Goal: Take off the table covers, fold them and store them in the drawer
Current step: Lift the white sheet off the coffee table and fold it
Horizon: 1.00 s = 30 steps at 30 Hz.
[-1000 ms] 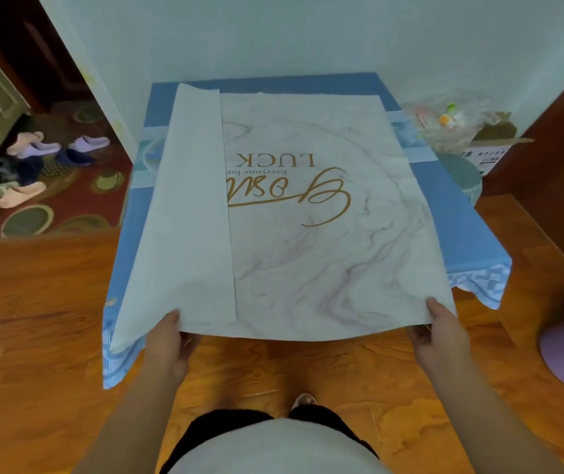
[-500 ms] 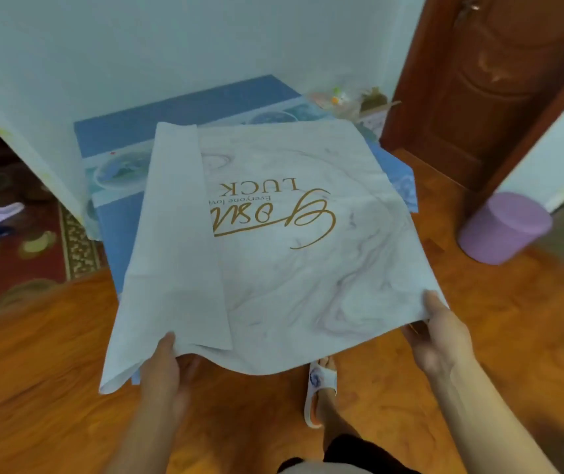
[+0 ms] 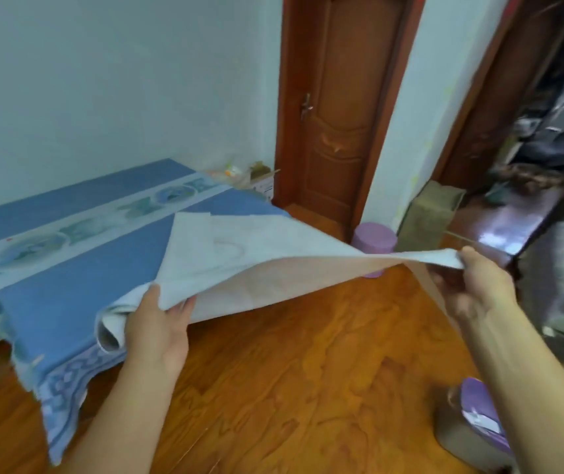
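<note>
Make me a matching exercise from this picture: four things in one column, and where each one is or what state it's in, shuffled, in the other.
Things
1. white cover
2. blue tablecloth
3. purple stool
4. wooden door

States
A. shut
B. spread on the table
C. held up by both hands
D. standing on the floor by the wall corner

Pairs: 1-C, 2-B, 3-D, 4-A

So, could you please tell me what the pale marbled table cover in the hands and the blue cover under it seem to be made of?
Pale marbled table cover: probably plastic-coated sheet with a matte backing; it holds a smooth curve and rolls stiffly. Blue patterned cover: likely printed vinyl or oilcloth, smooth, draping with a scalloped edge.
</note>
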Each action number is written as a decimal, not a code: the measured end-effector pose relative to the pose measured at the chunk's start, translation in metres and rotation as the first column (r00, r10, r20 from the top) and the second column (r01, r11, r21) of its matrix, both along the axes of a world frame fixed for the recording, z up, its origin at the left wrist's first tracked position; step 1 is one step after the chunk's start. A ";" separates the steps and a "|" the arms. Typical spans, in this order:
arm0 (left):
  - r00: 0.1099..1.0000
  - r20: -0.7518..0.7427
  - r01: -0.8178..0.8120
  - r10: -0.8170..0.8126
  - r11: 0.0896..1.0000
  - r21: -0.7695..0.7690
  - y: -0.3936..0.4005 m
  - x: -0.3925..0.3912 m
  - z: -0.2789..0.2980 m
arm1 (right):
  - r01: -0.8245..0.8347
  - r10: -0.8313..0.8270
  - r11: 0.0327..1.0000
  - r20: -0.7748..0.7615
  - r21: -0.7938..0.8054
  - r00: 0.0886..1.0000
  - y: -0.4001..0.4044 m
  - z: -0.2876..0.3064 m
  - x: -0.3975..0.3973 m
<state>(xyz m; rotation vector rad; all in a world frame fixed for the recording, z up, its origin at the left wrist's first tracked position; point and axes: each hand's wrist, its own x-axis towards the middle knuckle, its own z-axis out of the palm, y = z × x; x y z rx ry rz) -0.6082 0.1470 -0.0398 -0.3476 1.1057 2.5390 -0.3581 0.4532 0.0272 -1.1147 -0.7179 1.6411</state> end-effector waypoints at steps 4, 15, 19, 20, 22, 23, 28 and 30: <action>0.975 -0.217 0.054 -0.038 0.996 0.071 0.062 0.056 0.094 | 0.222 -0.210 0.963 -0.091 0.152 0.973 0.027 0.081 0.107; 0.850 -0.435 0.360 -0.298 0.931 0.064 0.235 0.355 0.271 | 0.453 -0.582 0.704 0.079 0.547 0.809 0.010 0.247 0.502; 0.819 -0.418 0.452 -0.394 0.891 0.045 0.290 0.472 0.279 | 0.447 -0.787 0.616 0.521 0.648 0.329 0.007 0.260 0.621; 0.811 -0.416 0.469 -0.412 0.882 0.040 0.303 0.499 0.279 | 0.431 -0.808 0.585 0.544 0.687 0.228 0.006 0.255 0.647; 0.813 -0.381 0.483 -0.440 0.875 0.021 0.331 0.546 0.274 | 0.383 -0.841 0.513 0.538 0.769 0.045 0.010 0.236 0.695; 0.820 -0.354 0.486 -0.450 0.874 0.013 0.345 0.568 0.270 | 0.351 -0.854 0.479 0.520 0.805 -0.028 0.012 0.226 0.717; 0.835 -0.235 0.509 -0.497 0.861 -0.012 0.415 0.660 0.243 | 0.213 -0.857 0.402 0.448 0.891 -0.254 0.037 0.183 0.801; 0.842 -0.171 0.517 -0.512 0.856 -0.020 0.449 0.687 0.231 | 0.115 -0.808 0.448 0.457 0.886 -0.372 0.066 0.170 0.837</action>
